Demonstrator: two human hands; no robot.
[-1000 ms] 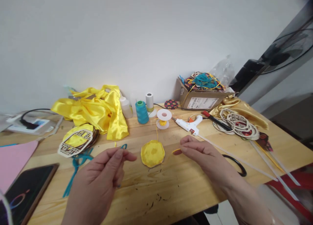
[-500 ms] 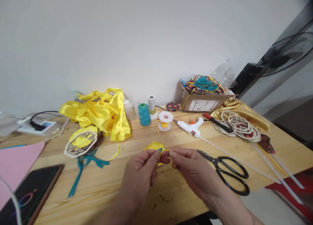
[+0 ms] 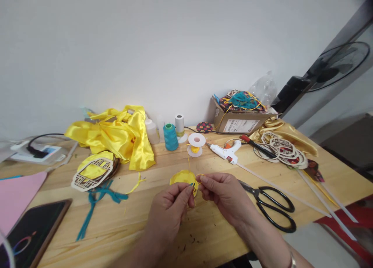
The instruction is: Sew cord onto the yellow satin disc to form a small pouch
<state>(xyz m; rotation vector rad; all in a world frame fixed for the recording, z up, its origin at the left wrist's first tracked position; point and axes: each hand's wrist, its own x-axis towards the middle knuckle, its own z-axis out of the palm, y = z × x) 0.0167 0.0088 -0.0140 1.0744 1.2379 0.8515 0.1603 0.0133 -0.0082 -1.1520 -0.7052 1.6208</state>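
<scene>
My left hand is closed in a pinch, with a bit of teal cord showing at the tips of thumb and forefinger. The rest of it is hidden in the palm. Close by on the right, my right hand pinches a thin yellow cord, which makes a small loop by the fingertips. A round piece of yellow fabric lies on the table just beyond both hands, partly covered by them. Yellow cord also runs toward it from a white spool.
Black-handled scissors lie right of my right hand, near a white glue gun. Teal thread stands at the back beside yellow satin. Wooden cutouts, teal strips and a phone lie left. A full carton stands back right.
My hands have drawn slightly apart, and the yellow cord now curls by the right fingertips. More of the round yellow fabric shows. The view has shifted a little.
</scene>
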